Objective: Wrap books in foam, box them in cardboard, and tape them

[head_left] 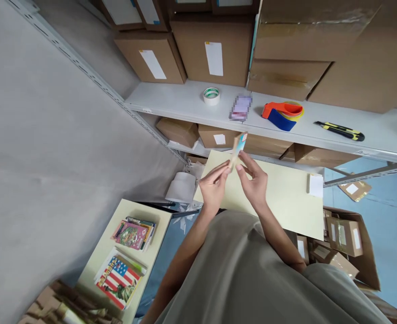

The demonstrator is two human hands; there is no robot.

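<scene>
My left hand (214, 186) and my right hand (254, 177) both hold a small flat pack (238, 148) with a blue and tan face, raised edge-on above a pale yellow table (286, 202). The left fingers pinch its lower end, the right fingers grip its side. Behind it runs a grey metal shelf (185, 101) that carries a roll of tape (211, 95), a blurred small pack (241, 108), an orange and blue tape dispenser (281, 114) and a yellow and black utility knife (340, 130).
Brown cartons (212, 49) fill the upper shelf and more sit under it. A white note pad (316, 185) lies on the table's right end. A low side table (131, 216) at left holds two stacks of books (133, 234). An open carton of small boxes (345, 238) stands at right.
</scene>
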